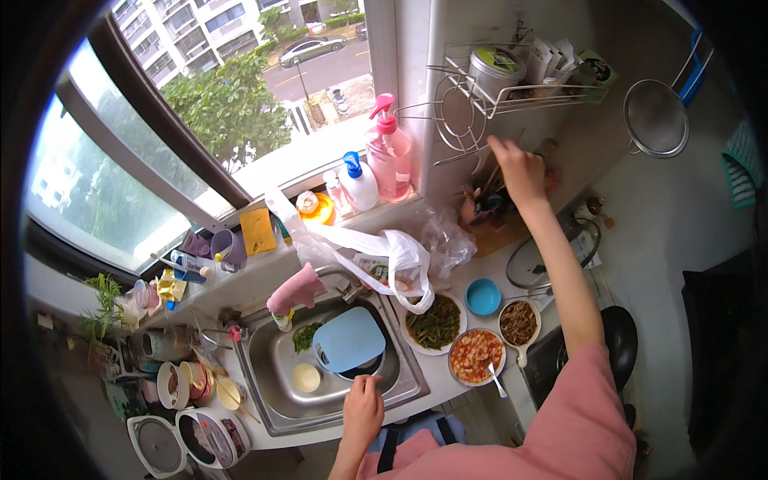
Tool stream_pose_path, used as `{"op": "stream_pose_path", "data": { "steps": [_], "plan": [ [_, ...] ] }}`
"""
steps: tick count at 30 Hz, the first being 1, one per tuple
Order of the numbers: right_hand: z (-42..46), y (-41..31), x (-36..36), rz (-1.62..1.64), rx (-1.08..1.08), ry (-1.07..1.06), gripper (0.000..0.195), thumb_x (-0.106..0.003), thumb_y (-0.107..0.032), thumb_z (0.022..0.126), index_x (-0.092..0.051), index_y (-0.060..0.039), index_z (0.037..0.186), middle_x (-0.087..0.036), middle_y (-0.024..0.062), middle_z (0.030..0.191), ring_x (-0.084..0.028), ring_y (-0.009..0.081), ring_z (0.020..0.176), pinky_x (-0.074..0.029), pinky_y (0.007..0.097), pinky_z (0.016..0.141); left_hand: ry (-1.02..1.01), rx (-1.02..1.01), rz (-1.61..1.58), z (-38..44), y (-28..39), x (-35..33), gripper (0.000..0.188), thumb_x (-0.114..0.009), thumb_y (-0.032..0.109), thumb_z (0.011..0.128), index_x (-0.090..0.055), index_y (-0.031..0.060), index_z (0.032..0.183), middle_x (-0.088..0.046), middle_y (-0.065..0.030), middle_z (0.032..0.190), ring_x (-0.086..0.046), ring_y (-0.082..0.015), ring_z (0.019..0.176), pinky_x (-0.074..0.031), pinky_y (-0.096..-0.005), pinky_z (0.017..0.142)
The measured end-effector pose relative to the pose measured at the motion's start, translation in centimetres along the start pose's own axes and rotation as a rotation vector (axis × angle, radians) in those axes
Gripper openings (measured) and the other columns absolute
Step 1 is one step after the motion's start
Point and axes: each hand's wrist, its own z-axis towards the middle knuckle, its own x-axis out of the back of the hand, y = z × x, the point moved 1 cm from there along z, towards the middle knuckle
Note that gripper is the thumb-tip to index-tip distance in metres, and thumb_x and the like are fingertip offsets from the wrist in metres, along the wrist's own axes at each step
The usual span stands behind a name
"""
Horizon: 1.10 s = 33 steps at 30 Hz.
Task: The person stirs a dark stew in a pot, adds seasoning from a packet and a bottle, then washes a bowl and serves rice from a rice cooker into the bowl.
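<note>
My right hand [521, 171] is raised at the wall, its fingertips beside the hooked wire arms of a metal rack [498, 108]. Below it, utensils stand in a holder [474, 207]; whether the fingers hold anything cannot be made out. Curled at the front rim of the stainless-steel sink [282, 414] is my left hand [363, 408], with its palm hidden. In the sink lie a light-blue cutting board [351, 339], a dark pan [366, 367] partly under it, a pale-yellow bowl [306, 378] and some leafy greens [306, 337]. A pink cloth [297, 289] hangs over the faucet.
Right of the sink stand a plate of green vegetables [433, 321], a red saucy dish [476, 355] with a spoon, a bowl of brown food [519, 322] and a blue bowl [483, 297]. A glass lid [528, 264] leans behind. Pump bottles [390, 159] line the sill; a rice cooker [207, 438] sits open.
</note>
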Motion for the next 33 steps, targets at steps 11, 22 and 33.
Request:
{"op": "stream_pose_path", "data": {
  "steps": [11, 22, 33],
  "plan": [
    [-9.4, -10.6, 25.9, 0.415, -0.182, 0.012, 0.021, -0.059, 0.004, 0.095, -0.057, -0.0036, 0.114, -0.064, 0.0126, 0.116, -0.063, 0.0325, 0.103, -0.048, 0.0416, 0.093, 0.108, -0.058, -0.356, -0.8, -1.6, 5.3, 0.034, -0.060, 0.003, 0.091, -0.055, 0.0007, 0.125, -0.057, -0.0170, 0.117, -0.055, -0.0353, 0.107, -0.046, -0.0434, 0.093],
    [-21.3, -42.8, 6.8, 1.450, -0.701, -0.701, 0.018, -0.056, -0.015, 0.102, -0.063, 0.0005, 0.104, -0.067, 0.0138, 0.099, -0.068, 0.0194, 0.087, -0.052, 0.0339, 0.076, -0.250, 0.369, -0.762, -4.6, -19.3, 1.3, 0.030, -0.040, 0.031, 0.108, -0.055, 0.0051, 0.108, -0.059, -0.0087, 0.080, -0.059, -0.0231, 0.073, -0.047, -0.0356, 0.066],
    [-21.6, -50.7, -12.5, 0.810, -0.640, -0.326, 0.027, -0.051, -0.021, 0.103, -0.057, -0.0060, 0.125, -0.063, 0.0307, 0.106, -0.055, 0.0525, 0.100, -0.045, 0.0566, 0.077, -0.326, 0.639, -1.340, 3.0, -32.1, 3.2, 0.025, -0.039, 0.030, 0.109, -0.054, 0.0102, 0.108, -0.034, 0.0086, 0.069, -0.024, -0.0018, 0.052, -0.017, -0.0204, 0.045]
  ]
}}
